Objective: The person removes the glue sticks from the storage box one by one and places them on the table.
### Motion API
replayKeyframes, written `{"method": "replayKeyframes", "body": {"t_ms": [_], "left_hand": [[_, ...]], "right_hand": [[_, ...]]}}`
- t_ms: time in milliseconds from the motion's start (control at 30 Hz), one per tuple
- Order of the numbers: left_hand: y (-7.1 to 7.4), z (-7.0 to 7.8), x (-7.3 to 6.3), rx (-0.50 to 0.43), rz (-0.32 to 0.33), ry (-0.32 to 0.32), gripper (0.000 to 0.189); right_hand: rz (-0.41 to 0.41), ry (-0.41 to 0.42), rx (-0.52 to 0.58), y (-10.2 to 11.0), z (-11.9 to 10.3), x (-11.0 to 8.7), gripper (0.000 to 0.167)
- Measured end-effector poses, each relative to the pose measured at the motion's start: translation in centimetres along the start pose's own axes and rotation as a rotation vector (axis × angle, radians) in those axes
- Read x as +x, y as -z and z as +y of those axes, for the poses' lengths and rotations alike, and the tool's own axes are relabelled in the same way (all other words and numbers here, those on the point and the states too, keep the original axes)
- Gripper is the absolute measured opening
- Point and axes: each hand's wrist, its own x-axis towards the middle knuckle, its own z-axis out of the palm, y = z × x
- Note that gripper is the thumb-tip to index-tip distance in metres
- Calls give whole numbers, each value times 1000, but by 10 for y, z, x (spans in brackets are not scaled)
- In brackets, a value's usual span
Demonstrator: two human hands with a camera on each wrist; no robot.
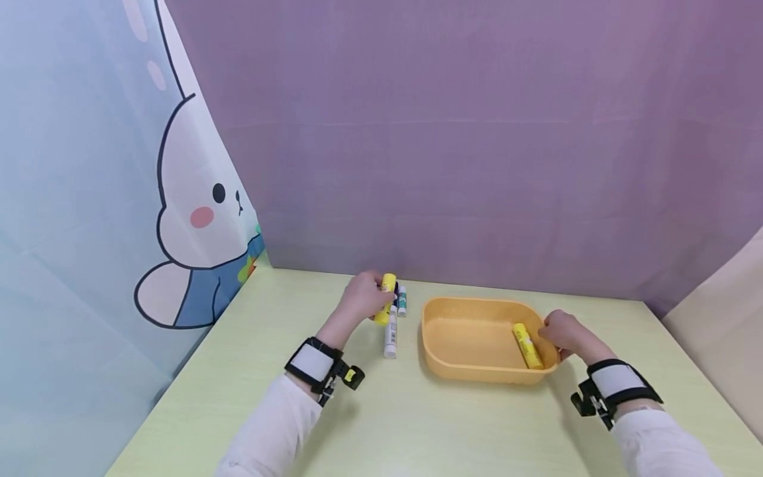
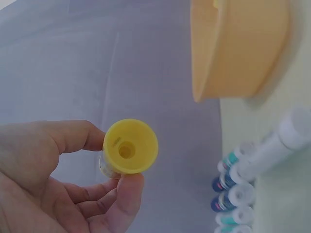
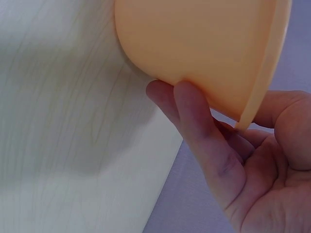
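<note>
My left hand (image 1: pixel 362 297) pinches a yellow glue stick (image 1: pixel 387 286) between thumb and fingers. Its hollow yellow end (image 2: pixel 141 160) faces the left wrist camera. Beside and behind that hand are a larger white glue stick (image 1: pixel 390 341) and several small glue sticks (image 1: pixel 402 302) with white, teal and dark blue colours, partly hidden by it in the head view. My right hand (image 1: pixel 565 332) grips the right rim of an orange plastic basin (image 1: pixel 465 341), with its thumb side at the rim and fingertips against the outer wall. A second yellow glue stick (image 1: pixel 527 346) lies inside, near the basin's right end.
The pale wood-grain table (image 1: pixel 381 424) meets a purple curtain (image 1: pixel 477 165) at the back. A light blue cloth (image 1: pixel 71 232) with a cartoon animal hangs at the left. Cream cloth (image 1: pixel 733 305) borders the right side.
</note>
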Motion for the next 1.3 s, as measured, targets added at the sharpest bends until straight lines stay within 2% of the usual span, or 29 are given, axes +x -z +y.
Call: {"method": "replayKeyframes", "body": {"t_ms": [300, 500, 633, 967, 1300], "left_hand": [[-5, -31, 2, 75, -4, 41, 45], [-20, -53, 8, 95, -20, 56, 23], [-29, -62, 10, 93, -41, 66, 19], [-45, -72, 9, 193, -75, 76, 22], [-47, -71, 10, 193, -79, 106, 22]], "right_hand": [[-5, -2, 4, 0, -1, -1, 21], [-5, 3, 7, 0, 0, -3, 20], [-3, 1, 2, 0, 0, -2, 19], [-6, 6, 3, -1, 0, -3, 19], [-12, -3, -2, -1, 1, -1, 20]]}}
